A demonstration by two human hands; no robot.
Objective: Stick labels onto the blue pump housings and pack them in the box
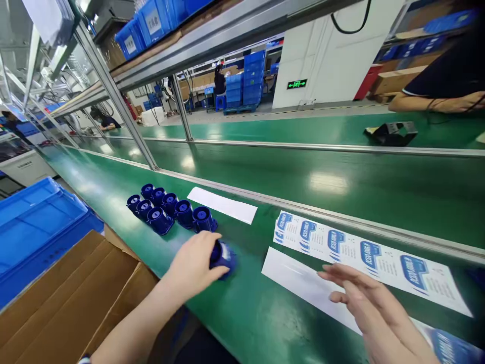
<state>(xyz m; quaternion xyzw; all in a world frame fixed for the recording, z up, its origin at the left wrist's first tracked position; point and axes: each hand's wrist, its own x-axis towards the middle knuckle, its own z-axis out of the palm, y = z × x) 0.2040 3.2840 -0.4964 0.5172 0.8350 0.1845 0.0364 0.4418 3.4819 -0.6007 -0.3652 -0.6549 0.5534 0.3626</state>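
Note:
My left hand [199, 260] has its thumb and fingers around a dark blue plastic cup-shaped part [226, 262], low over the green bench; part of it is hidden by the fingers. Behind it, several similar dark blue parts [183, 212] stand in rows. My right hand [367, 298] is empty, its fingers apart, over a white strip [299, 283]. Just beyond lies a sheet of blue-and-white printed labels [352, 248]. More labels [450, 346] show at the lower right, partly behind my right hand. Another white strip [223, 203] lies beside the rows of parts.
An open cardboard box [71, 298] and a blue crate [41, 222] stand left of the bench. A metal rail [265, 199] runs along the bench's back, with an upright post [125, 111]. Across the belt, a person's arm [435, 103] is near a black object [394, 134].

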